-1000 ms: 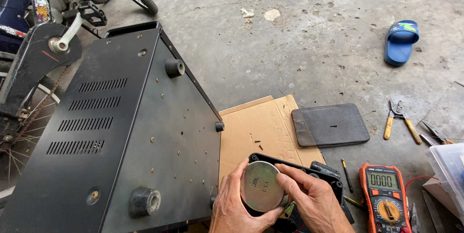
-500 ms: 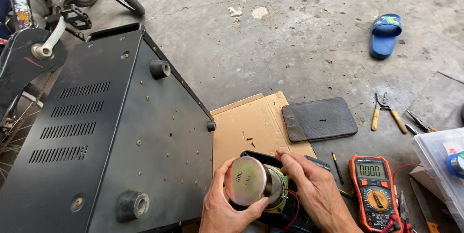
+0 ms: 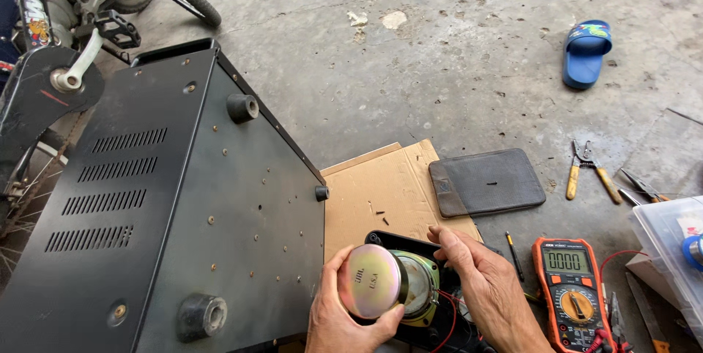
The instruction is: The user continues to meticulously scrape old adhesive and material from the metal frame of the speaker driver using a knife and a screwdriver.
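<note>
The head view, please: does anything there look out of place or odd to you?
Yes: a single blue sandal lies alone on the concrete floor, its pair nowhere in view. The big black metal case also lies tipped, rubber feet facing up.

Floor [image 3: 469, 53] layout, seen from above. At left, a metal case [image 3: 168, 206] lies on the floor; behind it, a bicycle [image 3: 66, 23]. Just right of the case, cardboard [image 3: 381, 184] lies flat, with a mat [image 3: 487, 182] touching its right edge. On the near end of the cardboard, the speaker [image 3: 392, 285] sits between the left hand [image 3: 344, 316] and the right hand [image 3: 487, 287]. Right of the right hand, a multimeter [image 3: 571, 291]; behind it, pliers [image 3: 586, 170]. At far right, a plastic box [image 3: 674, 243]. Far behind, well apart, a sandal [image 3: 586, 53].
</note>
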